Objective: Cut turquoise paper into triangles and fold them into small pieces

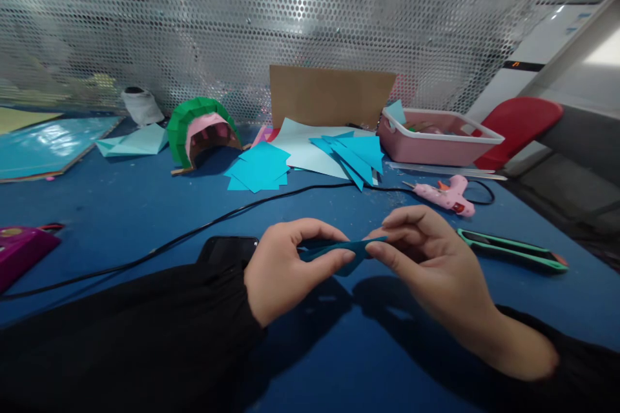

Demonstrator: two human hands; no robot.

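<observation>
A folded piece of blue paper (356, 250) is held just above the table, pinched between both hands. My left hand (295, 264) grips its left part, thumb in front and fingers behind. At the right end, my right hand (431, 264) pinches the paper between thumb and fingers. Beyond the hands lies a stack of blue paper squares (261, 166). To its right, several folded blue paper triangles (356, 153) rest on a pale sheet (310, 147). The inner folds of the held paper are partly hidden by my fingers.
A black phone (227, 248) lies by my left wrist, a green-edged cutter (513, 250) by my right hand. A pink glue gun (450, 195), a pink basket (438, 142), a green paper arch (201, 126) and a cardboard sheet (332, 95) stand farther back. A black cable (232, 211) crosses the table.
</observation>
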